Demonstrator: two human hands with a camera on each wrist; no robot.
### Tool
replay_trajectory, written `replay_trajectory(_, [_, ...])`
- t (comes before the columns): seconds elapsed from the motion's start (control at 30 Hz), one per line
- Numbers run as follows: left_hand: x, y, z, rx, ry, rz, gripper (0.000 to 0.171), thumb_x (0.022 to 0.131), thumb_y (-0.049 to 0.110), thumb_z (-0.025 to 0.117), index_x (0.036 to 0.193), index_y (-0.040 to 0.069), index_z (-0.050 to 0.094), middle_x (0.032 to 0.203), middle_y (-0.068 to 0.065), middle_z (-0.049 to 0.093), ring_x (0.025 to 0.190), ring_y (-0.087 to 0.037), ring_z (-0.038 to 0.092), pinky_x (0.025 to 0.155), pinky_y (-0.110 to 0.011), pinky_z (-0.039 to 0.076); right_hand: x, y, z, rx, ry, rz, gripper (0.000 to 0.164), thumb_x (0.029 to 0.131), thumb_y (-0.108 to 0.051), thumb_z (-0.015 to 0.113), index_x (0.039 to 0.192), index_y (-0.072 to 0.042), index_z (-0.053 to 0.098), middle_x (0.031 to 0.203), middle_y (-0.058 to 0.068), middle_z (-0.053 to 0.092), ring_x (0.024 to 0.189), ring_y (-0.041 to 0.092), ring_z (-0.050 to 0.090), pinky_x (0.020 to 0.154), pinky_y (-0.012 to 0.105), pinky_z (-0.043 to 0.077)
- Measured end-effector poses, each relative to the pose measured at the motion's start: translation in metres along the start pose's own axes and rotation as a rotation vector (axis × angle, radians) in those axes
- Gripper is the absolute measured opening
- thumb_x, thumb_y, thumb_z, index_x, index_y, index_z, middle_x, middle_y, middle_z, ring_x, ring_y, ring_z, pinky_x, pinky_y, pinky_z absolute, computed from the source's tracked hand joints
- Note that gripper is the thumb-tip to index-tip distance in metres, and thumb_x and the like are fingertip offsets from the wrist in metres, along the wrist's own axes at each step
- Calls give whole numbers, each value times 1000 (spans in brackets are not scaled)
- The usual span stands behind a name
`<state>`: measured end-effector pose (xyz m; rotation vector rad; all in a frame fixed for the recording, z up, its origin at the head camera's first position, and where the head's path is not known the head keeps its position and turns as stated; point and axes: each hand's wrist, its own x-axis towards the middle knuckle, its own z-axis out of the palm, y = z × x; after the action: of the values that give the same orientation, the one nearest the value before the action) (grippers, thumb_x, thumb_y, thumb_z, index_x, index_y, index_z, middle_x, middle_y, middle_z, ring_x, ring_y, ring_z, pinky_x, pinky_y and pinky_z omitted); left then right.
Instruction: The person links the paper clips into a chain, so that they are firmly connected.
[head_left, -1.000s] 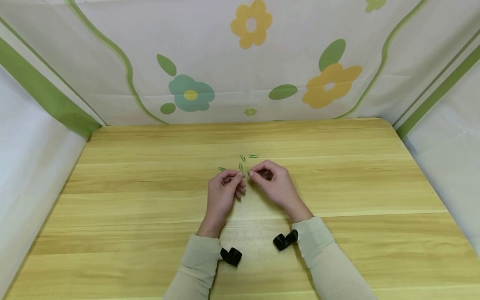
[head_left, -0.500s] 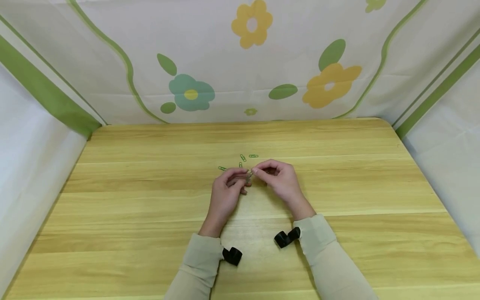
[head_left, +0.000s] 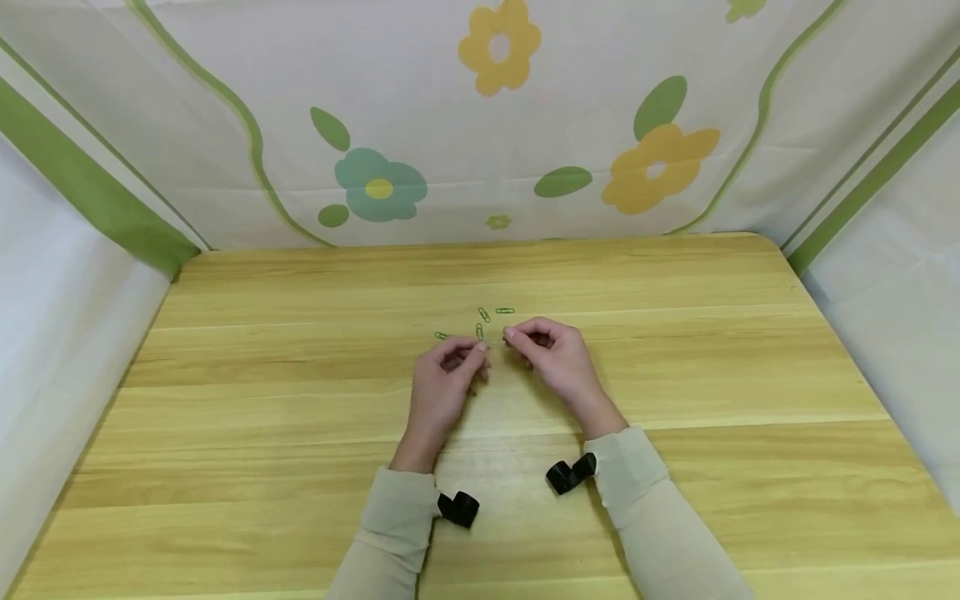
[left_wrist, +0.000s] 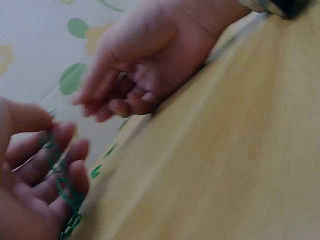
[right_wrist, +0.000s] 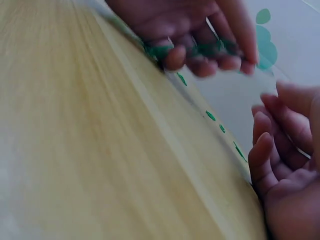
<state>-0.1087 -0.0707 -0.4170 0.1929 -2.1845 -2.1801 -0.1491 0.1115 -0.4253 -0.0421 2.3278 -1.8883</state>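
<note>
My left hand pinches a chain of green paper clips between thumb and index finger. In the left wrist view the linked clips trail down across its other fingers. Facing it, my right hand has thumb and index fingertip pressed together. A thin blurred strand spans the small gap between both hands' fingertips in the right wrist view, like the end of a paper clip at the right fingertips. Just beyond the hands lie several loose green paper clips, one close to the left fingertips and another farther back.
Both hands are above a wooden table. A white cloth printed with flowers hangs behind its far edge, with pale cloth at both sides. Black wrist cameras sit at each sleeve cuff.
The fingertips come close together half a second ago, then draw apart again. My left hand moves slightly right and back left. The loose paper clips stay where they lie.
</note>
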Motion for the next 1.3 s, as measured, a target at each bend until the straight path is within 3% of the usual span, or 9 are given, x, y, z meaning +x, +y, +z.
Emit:
replay_trajectory(0.13, [5,10,-19,-225,240,12,10,103,7,71,107,-2,73,80,-7,74,63,-15,69,52,-24,54,2,-3,7,-153,40,7,15,100,-25,78,105,-12,81,95,6,77,81,16,66,70,25,55])
replay_trajectory(0.27, [8,26,-47,-385,533,98,6,103,6,69,99,4,74,77,-5,73,60,-14,70,51,-24,56,8,-9,17,-334,71,-13,8,99,-23,78,102,-17,82,94,3,78,82,16,69,75,31,57])
replay_trajectory(0.4, [7,45,-71,-463,797,252,11,103,4,69,93,2,74,73,-8,70,59,-19,68,52,-24,53,15,-19,29,-460,54,-59,7,98,-21,79,101,-17,83,99,1,77,86,18,71,81,37,59])
replay_trajectory(0.5, [6,54,-80,-446,880,327,12,103,4,70,92,1,73,74,-10,70,62,-23,69,58,-27,53,19,-25,40,-538,14,-99,9,98,-24,80,104,-17,83,101,0,74,90,18,69,84,39,59])
replay_trajectory(0.63, [10,48,-77,-336,813,290,11,103,4,69,93,2,74,76,-5,74,69,-21,73,67,-30,54,25,-34,55,-672,-23,-130,17,98,-30,82,109,-17,82,101,-1,71,90,18,68,84,41,59])
replay_trajectory(0.8, [14,22,-62,-132,616,108,11,104,7,68,102,-1,75,80,3,75,75,-15,74,73,-26,62,31,-47,70,-850,-93,-120,12,100,-29,78,104,-18,80,103,-2,69,92,18,68,78,41,61])
replay_trajectory(0.93, [15,10,-49,-51,465,36,18,105,8,68,110,-7,75,85,-1,75,79,-17,75,74,-25,64,33,-54,74,-901,-162,-93,10,103,-24,73,99,-18,79,105,-1,70,97,20,68,82,45,61])
replay_trajectory(1.1, [14,5,-39,-64,338,-14,17,104,6,68,109,-8,76,81,-3,77,72,-14,75,67,-23,62,27,-48,63,-719,-171,-30,9,105,-22,70,103,-13,73,103,2,71,93,19,67,84,40,59])
replay_trajectory(1.3, [11,4,-29,-78,246,-64,16,103,4,70,109,-8,78,85,-10,78,72,-14,75,69,-23,64,13,-27,44,-353,-32,1,10,104,-19,73,108,-10,72,99,6,72,89,20,66,81,33,56])
